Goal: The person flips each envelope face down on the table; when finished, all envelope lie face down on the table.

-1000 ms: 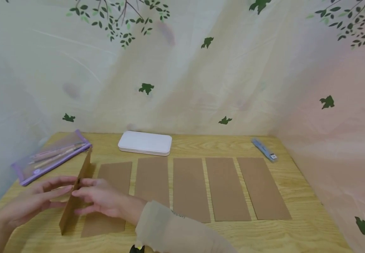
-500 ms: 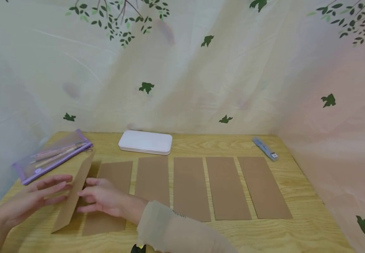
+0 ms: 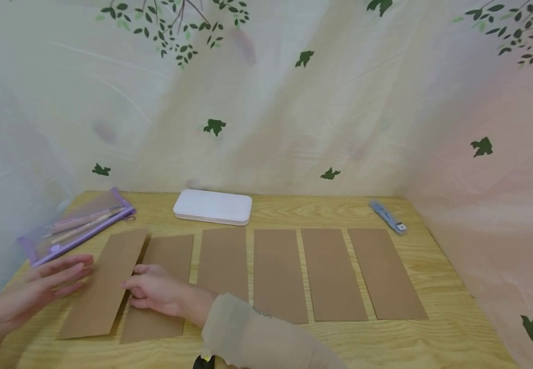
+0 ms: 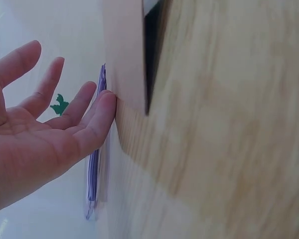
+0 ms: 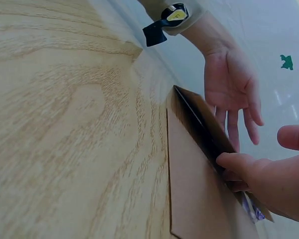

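In the head view, the leftmost brown cardboard sheet (image 3: pixel 106 282) leans with its left side down and its right edge raised. My right hand (image 3: pixel 158 289) grips that raised edge, with fingers tucked against the dark underside in the right wrist view. My left hand (image 3: pixel 40 294) hovers beside the sheet's left edge, palm up and fingers extended, holding nothing. Its fingertips (image 4: pixel 109 99) come right up to the cardboard in the left wrist view. Under my right hand lies another cardboard sheet (image 3: pixel 169 251), flat and partly covered by the hand.
Several more cardboard sheets (image 3: pixel 335 277) lie in a row to the right. A purple-edged zip pouch (image 3: pixel 77 225) with pens sits back left, a white case (image 3: pixel 212 207) at the back, a slim blue packet (image 3: pixel 387 217) back right. A printed curtain (image 3: pixel 266 102) surrounds the wooden table (image 3: pixel 437 287).
The leftmost sheet has tipped from nearly upright down toward the left, its broad face now showing. My left hand has drawn back leftward from it; my right hand has shifted slightly right.
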A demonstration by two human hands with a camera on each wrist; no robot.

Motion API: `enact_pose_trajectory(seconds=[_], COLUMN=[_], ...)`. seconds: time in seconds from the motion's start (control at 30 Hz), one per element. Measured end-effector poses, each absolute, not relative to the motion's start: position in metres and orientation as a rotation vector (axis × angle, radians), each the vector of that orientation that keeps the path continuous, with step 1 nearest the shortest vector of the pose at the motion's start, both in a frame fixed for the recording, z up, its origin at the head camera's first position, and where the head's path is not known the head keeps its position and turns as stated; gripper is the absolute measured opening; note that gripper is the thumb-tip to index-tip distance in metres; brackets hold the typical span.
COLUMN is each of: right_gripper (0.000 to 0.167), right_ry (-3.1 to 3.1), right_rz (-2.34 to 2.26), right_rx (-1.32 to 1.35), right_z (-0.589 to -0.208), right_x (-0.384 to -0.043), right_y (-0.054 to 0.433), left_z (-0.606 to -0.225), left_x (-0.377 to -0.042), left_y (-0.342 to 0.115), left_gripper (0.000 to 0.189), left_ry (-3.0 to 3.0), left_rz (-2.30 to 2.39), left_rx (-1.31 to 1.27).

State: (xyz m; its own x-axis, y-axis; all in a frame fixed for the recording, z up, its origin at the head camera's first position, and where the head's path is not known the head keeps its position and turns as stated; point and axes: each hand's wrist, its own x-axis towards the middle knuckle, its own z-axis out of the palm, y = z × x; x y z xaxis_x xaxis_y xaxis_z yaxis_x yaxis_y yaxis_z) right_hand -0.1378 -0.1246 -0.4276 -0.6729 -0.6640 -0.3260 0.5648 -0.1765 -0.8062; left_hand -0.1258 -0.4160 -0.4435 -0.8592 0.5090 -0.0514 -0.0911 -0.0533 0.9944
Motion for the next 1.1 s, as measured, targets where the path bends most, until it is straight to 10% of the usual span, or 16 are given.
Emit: enact_pose_trajectory(seconds=[1.1], right_gripper=[0.064], right_ry=[1.424], right_rz=[-1.707], right_rx=[-0.195], right_z=[-0.436], right_x=[-0.140], right_y=[-0.139], left_z=[-0.453], left_x=[-0.126], left_y=[-0.449], left_gripper=[0.063], left_ry=[1.192], left_rz=[2.176], left_rx=[0.494])
